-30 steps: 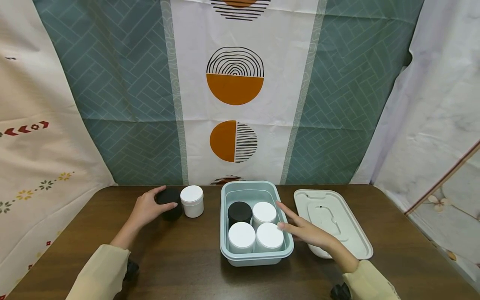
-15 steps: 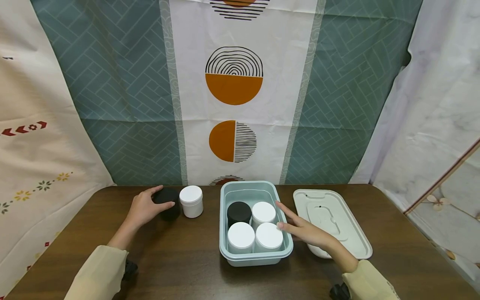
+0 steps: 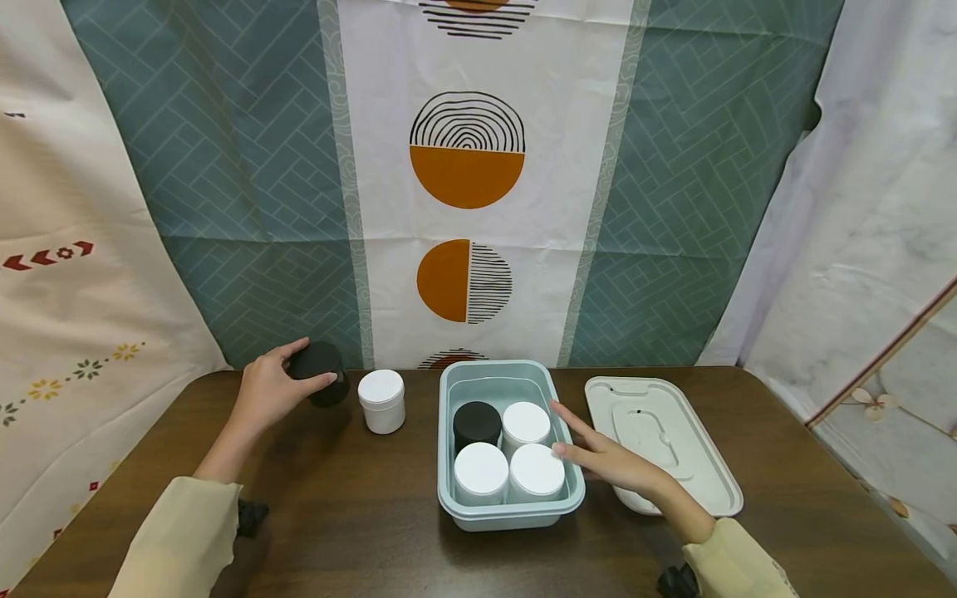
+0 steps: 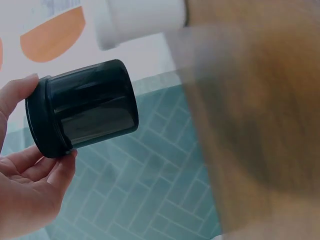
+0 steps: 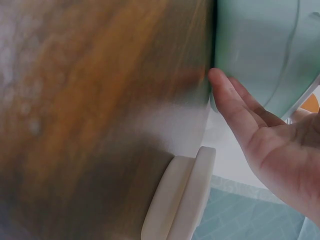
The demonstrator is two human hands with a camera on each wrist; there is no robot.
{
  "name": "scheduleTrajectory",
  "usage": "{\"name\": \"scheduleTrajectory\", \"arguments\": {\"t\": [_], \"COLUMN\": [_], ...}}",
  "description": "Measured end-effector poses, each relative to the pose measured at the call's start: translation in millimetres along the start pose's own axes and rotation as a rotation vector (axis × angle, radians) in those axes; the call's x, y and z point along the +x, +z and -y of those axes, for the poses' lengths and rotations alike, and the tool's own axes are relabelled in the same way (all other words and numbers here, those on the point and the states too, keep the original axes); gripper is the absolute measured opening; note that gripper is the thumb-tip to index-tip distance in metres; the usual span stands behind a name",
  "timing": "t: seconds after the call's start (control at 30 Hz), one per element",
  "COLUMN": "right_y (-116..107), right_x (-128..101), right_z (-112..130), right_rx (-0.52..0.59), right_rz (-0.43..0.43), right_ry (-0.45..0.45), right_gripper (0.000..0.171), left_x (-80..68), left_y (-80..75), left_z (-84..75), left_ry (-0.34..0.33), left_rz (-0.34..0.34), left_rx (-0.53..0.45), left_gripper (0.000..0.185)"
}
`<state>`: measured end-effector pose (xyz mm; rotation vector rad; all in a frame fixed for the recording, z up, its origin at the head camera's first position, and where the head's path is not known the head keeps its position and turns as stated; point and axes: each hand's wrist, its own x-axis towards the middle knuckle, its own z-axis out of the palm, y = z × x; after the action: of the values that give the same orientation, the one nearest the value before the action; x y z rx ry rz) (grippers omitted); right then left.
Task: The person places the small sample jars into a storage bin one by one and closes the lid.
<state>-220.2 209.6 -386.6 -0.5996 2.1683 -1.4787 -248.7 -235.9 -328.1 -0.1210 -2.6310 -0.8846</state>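
Above table | left hand (image 3: 263,392) grips black jar (image 3: 317,372) | right hand (image 3: 607,458) flat against bin (image 3: 568,482)

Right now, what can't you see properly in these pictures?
- Inside the black jar: lid shut in head and left wrist views.
- Table: blurred in both wrist views.
- Right hand: cut off by the right wrist view's edge.
- Tub floor: jars cover it.

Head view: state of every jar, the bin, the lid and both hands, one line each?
black jar: lidded, lifted off the table, tilted.
left hand: grips the black jar.
white jar: lidded, upright on the table.
bin: uncovered, holds one black and three white lidded jars.
bin lid: off, flat on the table.
right hand: fingers straight, against the bin's right rim.
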Motion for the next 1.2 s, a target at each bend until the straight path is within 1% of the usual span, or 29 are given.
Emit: {"name": "scheduleTrajectory", "arguments": {"t": [0.1,0.33,0.47,0.6,0.7,0.9,1.07,1.2], "right_y": [0.3,-0.1,-0.1,-0.2,-0.4,-1.0,-1.4,-0.7], "right_x": [-0.6,-1.2,-0.4,0.0,0.3,0.0,-0.1,0.6], "right_z": [0.6,0.3,-0.7,-1.4,-2.0,-1.7,-1.7,-1.5], "right_rx": [0.0,0.0,-0.004,-0.016,-0.018,-0.005,-0.005,-0.001], "right_rz": [0.006,0.009,0.002,-0.005,-0.004,0.002,0.003,0.007], "right_ry": [-0.007,-0.012,-0.005,0.002,0.002,-0.003,-0.001,-0.003], "right_gripper": [0.071,0.071,0.071,0.07,0.071,0.07,0.07,0.07], "left_x": [2.4,8.2,12.8,18.2,21.6,28.6,32.3,32.3], "left_y": [-2.7,-4.3,-2.1,1.6,6.6,20.4,35.0,46.3], "left_z": [-6.8,-25.4,-37.9,-52.6,-63.7,-85.2,-103.3,-117.5], "left_ry": [0.009,0.061,0.067,0.07,0.085,0.135,0.2,0.229], "left_rz": [-0.018,-0.052,-0.048,-0.027,-0.005,0.037,0.064,0.082], "left_rx": [-0.006,-0.035,-0.064,-0.095,-0.117,-0.148,-0.223,-0.258], "left_gripper": [0.076,0.073,0.072,0.071,0.071,0.069,0.066,0.065]}}
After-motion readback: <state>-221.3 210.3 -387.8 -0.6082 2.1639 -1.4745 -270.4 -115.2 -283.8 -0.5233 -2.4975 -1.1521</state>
